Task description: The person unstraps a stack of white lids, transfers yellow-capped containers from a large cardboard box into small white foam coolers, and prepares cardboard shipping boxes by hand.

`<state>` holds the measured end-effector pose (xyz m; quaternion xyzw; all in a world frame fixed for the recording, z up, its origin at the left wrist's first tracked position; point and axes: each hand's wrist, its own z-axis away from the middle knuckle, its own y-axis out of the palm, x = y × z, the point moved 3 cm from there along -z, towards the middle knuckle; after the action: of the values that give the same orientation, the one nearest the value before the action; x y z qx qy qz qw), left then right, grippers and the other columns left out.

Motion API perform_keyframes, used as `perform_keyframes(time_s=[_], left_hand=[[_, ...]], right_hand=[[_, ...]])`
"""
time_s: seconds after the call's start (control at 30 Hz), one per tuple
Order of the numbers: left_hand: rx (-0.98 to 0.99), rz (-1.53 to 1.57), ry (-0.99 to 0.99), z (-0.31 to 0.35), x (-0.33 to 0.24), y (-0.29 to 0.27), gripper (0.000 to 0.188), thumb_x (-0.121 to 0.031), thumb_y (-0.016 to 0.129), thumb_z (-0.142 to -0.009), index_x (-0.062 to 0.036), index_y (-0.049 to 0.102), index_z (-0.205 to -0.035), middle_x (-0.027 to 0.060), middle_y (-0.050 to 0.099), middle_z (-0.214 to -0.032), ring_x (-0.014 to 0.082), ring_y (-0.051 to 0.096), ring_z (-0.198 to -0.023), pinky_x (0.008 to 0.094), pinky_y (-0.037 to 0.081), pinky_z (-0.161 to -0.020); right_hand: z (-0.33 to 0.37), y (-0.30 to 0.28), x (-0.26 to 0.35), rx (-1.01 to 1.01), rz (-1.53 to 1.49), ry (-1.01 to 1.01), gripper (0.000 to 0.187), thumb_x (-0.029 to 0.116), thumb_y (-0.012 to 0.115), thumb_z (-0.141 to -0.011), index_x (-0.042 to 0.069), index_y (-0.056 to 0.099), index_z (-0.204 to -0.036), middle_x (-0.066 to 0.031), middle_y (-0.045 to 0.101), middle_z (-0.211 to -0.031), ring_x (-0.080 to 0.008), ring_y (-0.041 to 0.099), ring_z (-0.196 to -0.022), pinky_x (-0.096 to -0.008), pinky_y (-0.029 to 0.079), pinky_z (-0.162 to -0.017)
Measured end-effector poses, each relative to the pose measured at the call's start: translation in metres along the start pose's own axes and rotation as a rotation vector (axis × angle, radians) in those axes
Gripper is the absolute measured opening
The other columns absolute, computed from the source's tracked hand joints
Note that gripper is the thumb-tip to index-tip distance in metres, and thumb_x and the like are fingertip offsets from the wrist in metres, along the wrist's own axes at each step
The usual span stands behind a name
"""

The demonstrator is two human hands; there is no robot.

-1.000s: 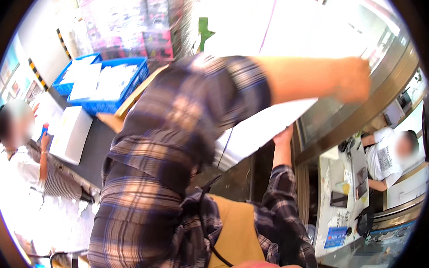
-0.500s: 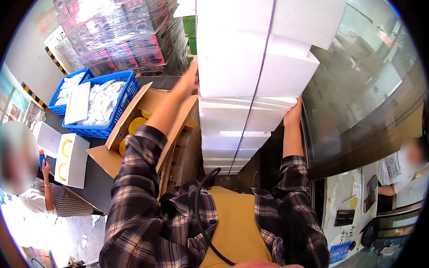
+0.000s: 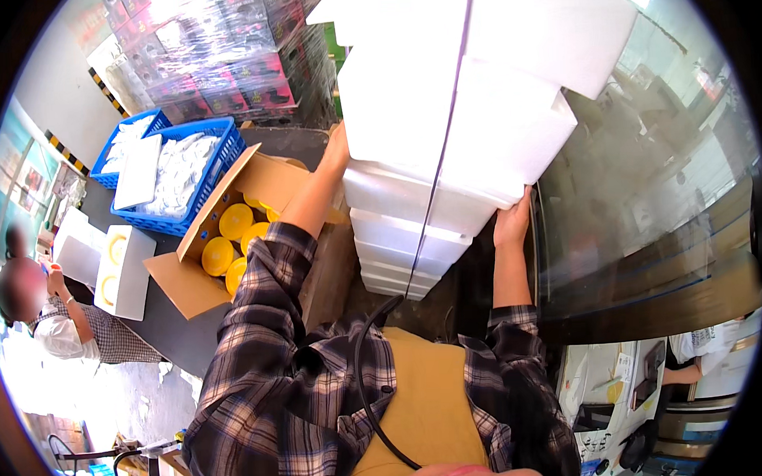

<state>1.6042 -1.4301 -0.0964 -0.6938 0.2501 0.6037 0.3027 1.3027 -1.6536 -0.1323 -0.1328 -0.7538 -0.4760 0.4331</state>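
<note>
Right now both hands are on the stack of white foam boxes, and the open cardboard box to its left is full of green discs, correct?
Not quite. The left hand and right hand do press the sides of the stack of white foam boxes, but the head view shows yellow discs, not green, in the open cardboard box.

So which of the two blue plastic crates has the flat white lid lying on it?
The farther-left blue plastic crate, nearest the striped wall corner. A flat white foam lid lies across its edge, while the bigger blue crate beside the open cardboard box shows only loose white packets.
</note>
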Motion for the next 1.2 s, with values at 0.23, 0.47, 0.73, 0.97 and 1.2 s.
perform_keyframes(time_s=[0.23, 0.47, 0.73, 0.97, 1.2], left_hand=[[-0.554, 0.057, 0.491, 0.051, -0.072, -0.037, 0.038, -0.015, 0.057, -0.095, 0.0004, 0.054, -0.129, 0.0101, 0.06, -0.121, 0.0194, 0.057, -0.112, 0.0314, 0.042, -0.101], [-0.036, -0.012, 0.572, 0.113, -0.249, 0.048, 0.027, -0.02, 0.056, -0.098, 0.0018, 0.061, -0.114, 0.0123, 0.068, -0.107, 0.0199, 0.064, -0.103, 0.0325, 0.049, -0.093], [0.248, 0.238, 0.486, 0.074, -0.306, 0.106, 0.038, -0.029, 0.068, -0.091, 0.0021, 0.061, -0.112, 0.0082, 0.066, -0.083, 0.0143, 0.063, -0.069, 0.0281, 0.053, -0.069], [-0.068, -0.198, 0.548, 0.081, -0.408, 0.009, 0.035, -0.032, 0.07, -0.088, 0.0032, 0.069, -0.088, 0.0033, 0.058, -0.058, 0.0109, 0.058, -0.046, 0.0231, 0.055, -0.052], [-0.056, -0.15, 0.596, 0.086, -0.392, -0.048, 0.029, -0.026, 0.069, -0.088, 0.0024, 0.069, -0.084, 0.0022, 0.051, -0.051, 0.0104, 0.05, -0.041, 0.0268, 0.053, -0.049]], right_hand=[[0.019, 0.011, 0.107, -0.145, 0.543, -0.706, 0.038, 0.016, 0.048, -0.098, -0.006, 0.053, -0.128, -0.015, 0.055, -0.134, -0.0268, 0.05, -0.126, -0.0409, 0.035, -0.109], [0.014, 0.227, 0.289, 0.341, 0.874, -1.619, 0.032, 0.006, 0.057, -0.09, -0.001, 0.06, -0.121, -0.0155, 0.063, -0.125, -0.0303, 0.057, -0.119, -0.0422, 0.04, -0.106], [-0.062, 0.34, 0.262, 0.243, 1.353, -1.597, 0.05, 0.042, 0.042, -0.101, 0.003, 0.061, -0.077, -0.0169, 0.065, -0.074, -0.0373, 0.062, -0.07, -0.0491, 0.046, -0.07], [-0.05, 0.344, 0.267, 0.265, 1.248, -1.742, 0.044, 0.039, 0.046, -0.1, 0.006, 0.058, -0.074, -0.0098, 0.064, -0.073, -0.0307, 0.062, -0.075, -0.0431, 0.044, -0.071], [-0.006, 0.343, 0.264, 0.272, 1.386, -1.728, 0.027, 0.031, 0.06, -0.094, 0.008, 0.059, -0.08, -0.0057, 0.064, -0.077, -0.0261, 0.061, -0.076, -0.0389, 0.043, -0.069]])
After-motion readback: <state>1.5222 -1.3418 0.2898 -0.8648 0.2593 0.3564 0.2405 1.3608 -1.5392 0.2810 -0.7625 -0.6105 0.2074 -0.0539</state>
